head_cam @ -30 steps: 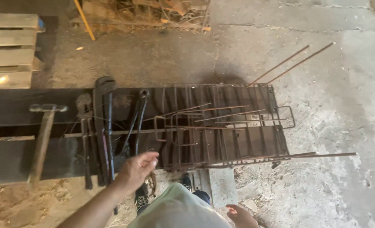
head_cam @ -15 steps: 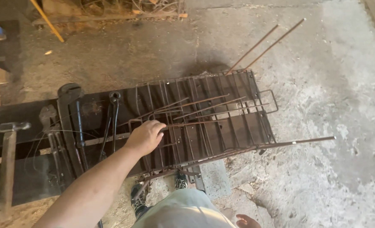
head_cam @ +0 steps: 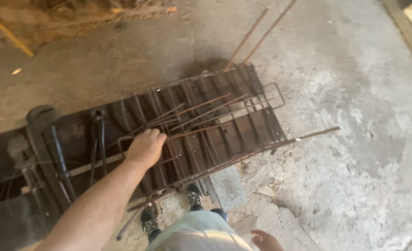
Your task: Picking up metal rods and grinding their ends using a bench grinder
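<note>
Rusty metal on a rough floor

The rack (head_cam: 201,135) and thin rods (head_cam: 201,109) are brown, rusty metal, dull and rough. The big wrench (head_cam: 43,144) is dark, matt metal. The floor (head_cam: 354,139) is grey concrete, cracked, dusty and bumpy.

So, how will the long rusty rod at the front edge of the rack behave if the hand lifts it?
The rod looks like stiff steel. It overhangs the rack, so it may tip. It is round, so it could roll.

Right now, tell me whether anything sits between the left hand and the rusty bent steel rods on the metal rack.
Nothing visible does: the left hand rests directly on the rusty bent steel rods atop the ribbed metal rack. The right hand hangs apart, low.
</note>
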